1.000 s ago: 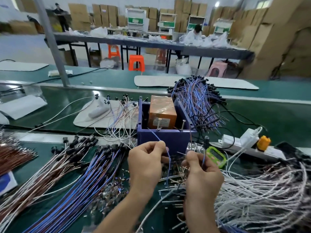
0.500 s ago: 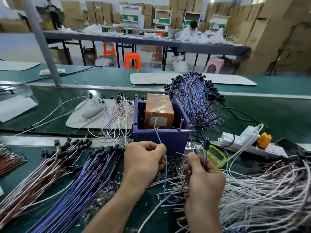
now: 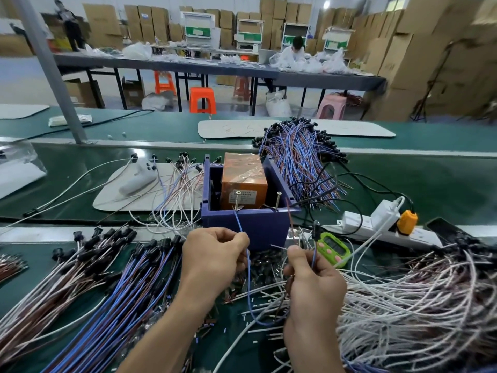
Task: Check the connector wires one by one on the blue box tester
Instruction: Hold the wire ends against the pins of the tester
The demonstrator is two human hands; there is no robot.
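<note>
I see a green tabletop (image 3: pixel 403 184) running wide past the blue box tester (image 3: pixel 242 227), with a grey post and a hall of stacked cartons far behind it. To the left of the tester, bundles of blue and brown wires (image 3: pixel 107 278) fan across the surface. To its right, a heap of white wires (image 3: pixel 416 292) crowds the near edge, so the only open room I have is the narrow strip directly in front of the box. A further wire bundle (image 3: pixel 301 162) lies behind the tester's right wall, and a white power strip (image 3: pixel 376 224) lies to its right.

My left hand (image 3: pixel 212 259) sits just in front of the tester, fingers pinching a blue wire (image 3: pixel 248 286). The wire's upper end rises steeply to the left screw post (image 3: pixel 236 200) on the tester's near rim. Below the pinch it drops in a long loop between both hands.

My right hand (image 3: pixel 312 286), in front of the tester's right corner, grips the wire's other end with curled fingers. That end stands upright, with its black connector (image 3: pixel 315 230) uppermost.
</note>
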